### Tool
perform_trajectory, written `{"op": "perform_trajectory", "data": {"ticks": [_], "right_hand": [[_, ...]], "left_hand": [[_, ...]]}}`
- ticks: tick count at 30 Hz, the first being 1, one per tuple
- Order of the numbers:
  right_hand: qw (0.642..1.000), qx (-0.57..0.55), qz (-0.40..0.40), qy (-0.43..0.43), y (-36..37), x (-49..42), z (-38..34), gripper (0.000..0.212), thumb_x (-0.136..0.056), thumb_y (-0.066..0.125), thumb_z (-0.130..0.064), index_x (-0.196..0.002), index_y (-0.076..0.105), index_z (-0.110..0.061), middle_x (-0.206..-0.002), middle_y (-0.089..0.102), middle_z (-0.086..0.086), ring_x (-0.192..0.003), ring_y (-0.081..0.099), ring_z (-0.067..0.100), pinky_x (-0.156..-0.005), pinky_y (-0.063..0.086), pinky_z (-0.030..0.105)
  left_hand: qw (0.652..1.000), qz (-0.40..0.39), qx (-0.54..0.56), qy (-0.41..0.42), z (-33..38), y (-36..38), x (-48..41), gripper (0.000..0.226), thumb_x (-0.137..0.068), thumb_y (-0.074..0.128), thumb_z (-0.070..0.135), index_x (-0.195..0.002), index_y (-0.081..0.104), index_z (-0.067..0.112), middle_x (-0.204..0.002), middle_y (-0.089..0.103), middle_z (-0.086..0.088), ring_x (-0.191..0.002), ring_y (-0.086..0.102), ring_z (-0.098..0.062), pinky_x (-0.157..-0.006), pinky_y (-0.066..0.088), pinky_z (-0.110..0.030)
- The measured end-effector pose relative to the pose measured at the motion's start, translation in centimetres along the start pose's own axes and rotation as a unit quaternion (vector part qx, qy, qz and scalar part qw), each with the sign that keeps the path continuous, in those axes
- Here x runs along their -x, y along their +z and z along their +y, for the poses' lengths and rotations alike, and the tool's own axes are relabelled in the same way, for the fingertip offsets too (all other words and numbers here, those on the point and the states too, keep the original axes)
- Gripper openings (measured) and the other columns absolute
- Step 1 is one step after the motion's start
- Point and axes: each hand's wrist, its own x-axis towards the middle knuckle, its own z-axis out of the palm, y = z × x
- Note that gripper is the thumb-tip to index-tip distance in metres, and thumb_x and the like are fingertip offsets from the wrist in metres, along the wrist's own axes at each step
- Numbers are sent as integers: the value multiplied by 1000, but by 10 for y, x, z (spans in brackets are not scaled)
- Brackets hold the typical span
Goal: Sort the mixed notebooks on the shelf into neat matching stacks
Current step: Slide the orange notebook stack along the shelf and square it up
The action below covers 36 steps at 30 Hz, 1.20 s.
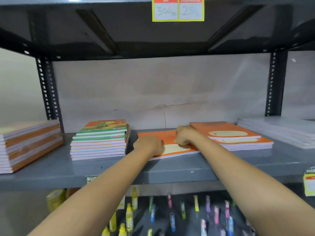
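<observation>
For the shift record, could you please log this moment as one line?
left hand: on orange notebook | right hand: same cover | mixed stack: left | orange stack: right

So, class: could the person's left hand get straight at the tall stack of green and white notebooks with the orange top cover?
Probably yes: the left hand rests beside the stack, with only bare grey shelf between.

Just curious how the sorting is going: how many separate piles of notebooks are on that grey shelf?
5: a far-left stack, a green-and-orange stack, an orange notebook under both hands, an orange stack at right, and a white stack at far right. More may lie beyond the picture's edges.
</observation>
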Motion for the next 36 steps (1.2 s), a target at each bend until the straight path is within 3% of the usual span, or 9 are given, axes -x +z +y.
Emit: {"op": "perform_trajectory", "data": {"ticks": [3, 6, 10, 13, 16, 24, 31, 34, 36], "right_hand": [[991, -130, 34, 28, 5, -3, 8, 62, -72, 61, -16, -131, 44, -15, -124, 62, 10, -106, 62, 30, -93, 52, 35], [964, -258, 56, 25, 6, -2, 12, 52, -72, 61, -10, -121, 45, -20, -117, 60, 9, -102, 62, 28, -85, 55, 36], [885, -436, 162, 7, -2, 5, 16, 52, -71, 47, 3, -114, 54, -27, -82, 58, 5, -74, 58, 25, -62, 48, 34], [818, -533, 215, -37, -15, 14, 18, 48, -76, 51, 11, -109, 64, -21, -101, 60, 6, -79, 56, 18, -61, 48, 29], [787, -560, 254, -58, -35, 22, 33, 41, -80, 57, 12, -110, 70, -13, -108, 59, 0, -97, 53, 10, -80, 47, 23], [772, -549, 320, 18, -79, 18, 133, 35, -82, 63, 2, -113, 71, -12, -116, 67, 5, -89, 60, 18, -89, 55, 35], [828, -460, 311, 73, -73, -8, 205, 34, -84, 56, 3, -109, 71, -14, -116, 66, 5, -95, 61, 20, -80, 49, 25], [934, -309, 169, 62, -51, -21, 225, 39, -86, 47, 1, -114, 70, -14, -126, 66, 9, -106, 63, 24, -83, 55, 25], [962, -259, 70, 49, -40, -22, 233, 43, -91, 41, 0, -127, 62, -12, -140, 56, 9, -122, 55, 23, -97, 47, 24]], "left_hand": [[995, 8, 94, 11, -2, 2, -3, 48, -89, 48, 43, -127, 53, 14, -139, 50, -14, -124, 50, -37, -102, 43, -42], [978, 41, 206, -2, -5, 0, -5, 54, -84, 61, 34, -133, 42, 22, -140, 29, -13, -122, 49, -37, -105, 42, -42], [922, 117, 364, -60, -14, -5, -7, 58, -83, 66, 17, -135, 41, 20, -143, 22, -16, -116, 52, -35, -103, 40, -33], [876, 164, 444, -94, -10, -12, -9, 68, -81, 70, 20, -140, 38, 16, -146, 31, -18, -125, 46, -36, -106, 37, -37], [859, 187, 474, -49, 5, -20, -8, 64, -85, 66, 20, -142, 39, 9, -145, 45, -16, -129, 48, -33, -108, 39, -41], [848, 170, 499, 61, 113, -43, -39, 67, -84, 68, 19, -143, 38, 12, -142, 47, -14, -127, 52, -33, -107, 43, -47], [895, 138, 412, 101, 183, -9, -73, 57, -87, 63, 20, -140, 43, 12, -141, 44, -16, -130, 48, -32, -107, 39, -36], [954, 102, 269, 90, 186, 14, -83, 43, -84, 63, 30, -124, 59, 14, -128, 61, -12, -118, 58, -33, -95, 47, -37], [972, 49, 217, 71, 185, 24, -88, 30, -83, 63, 30, -106, 68, 12, -113, 70, -10, -100, 65, -30, -86, 53, -37]]}}
